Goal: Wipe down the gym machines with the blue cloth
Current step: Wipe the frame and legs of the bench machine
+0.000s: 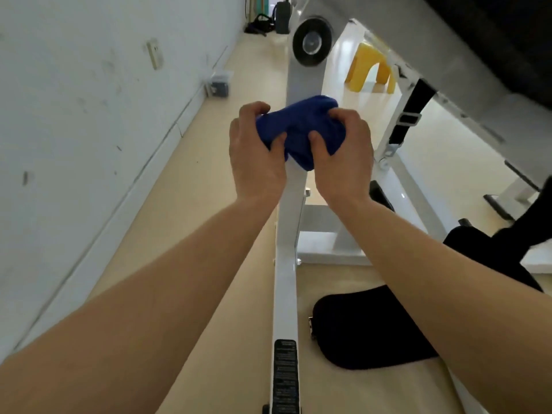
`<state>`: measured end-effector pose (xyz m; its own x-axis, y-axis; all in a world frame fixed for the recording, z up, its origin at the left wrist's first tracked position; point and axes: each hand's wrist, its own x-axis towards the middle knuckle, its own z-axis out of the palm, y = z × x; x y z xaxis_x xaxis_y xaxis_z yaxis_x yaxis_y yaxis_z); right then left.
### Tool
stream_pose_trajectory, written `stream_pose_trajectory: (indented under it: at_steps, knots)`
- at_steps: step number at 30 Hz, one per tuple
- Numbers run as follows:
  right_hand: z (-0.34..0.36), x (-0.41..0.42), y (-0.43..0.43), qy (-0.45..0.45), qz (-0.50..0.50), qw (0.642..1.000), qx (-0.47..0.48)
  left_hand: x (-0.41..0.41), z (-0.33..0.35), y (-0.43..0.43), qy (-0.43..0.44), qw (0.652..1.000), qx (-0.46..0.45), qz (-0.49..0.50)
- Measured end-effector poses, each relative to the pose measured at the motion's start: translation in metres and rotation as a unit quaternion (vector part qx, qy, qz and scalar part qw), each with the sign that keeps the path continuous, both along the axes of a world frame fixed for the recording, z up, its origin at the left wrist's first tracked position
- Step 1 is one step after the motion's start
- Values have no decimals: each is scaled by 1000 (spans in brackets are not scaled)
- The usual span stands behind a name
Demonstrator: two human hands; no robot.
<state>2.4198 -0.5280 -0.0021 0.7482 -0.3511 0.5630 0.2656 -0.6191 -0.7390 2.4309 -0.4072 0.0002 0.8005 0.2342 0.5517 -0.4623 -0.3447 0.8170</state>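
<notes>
Both hands (257, 153) (343, 158) clutch blue cloth (298, 127) (over white beam (285, 279)).

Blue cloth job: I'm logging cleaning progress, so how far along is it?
Done: no surface can be judged clean. In hand: left hand and right hand grip the blue cloth bunched over the white frame bar. Remaining: likely the black pad and upper frame.
</notes>
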Motion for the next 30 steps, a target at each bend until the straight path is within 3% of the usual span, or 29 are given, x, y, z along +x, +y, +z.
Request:
stream_pose_trajectory:
  at_steps: [2,5,8,10,13,15,20,24,30]
  knots:
    - [10,11,4,-14,-34,999,-10,8,9,-5,-1,999,29,42]
    - [4,20,4,22,-96,993,-64,18,1,-2,26,978,150,144]
    - [-11,23,2,66,-24,996,-52,20,-13,5,58,967,206,138]
    - [-20,20,3,74,23,997,-25,15,-24,3,52,979,187,61]
    - [-25,13,7,88,126,985,81,4,-32,-3,62,992,75,-77]
    - [-23,15,6,93,157,978,98,4,-31,-5,75,990,51,-108]
    - [2,33,3,89,135,985,66,24,0,-9,25,994,92,-54]
    - [42,51,1,17,113,993,29,36,40,-13,-50,994,92,-10]
    - [33,56,6,-33,90,995,20,46,31,-12,-80,992,85,-36]
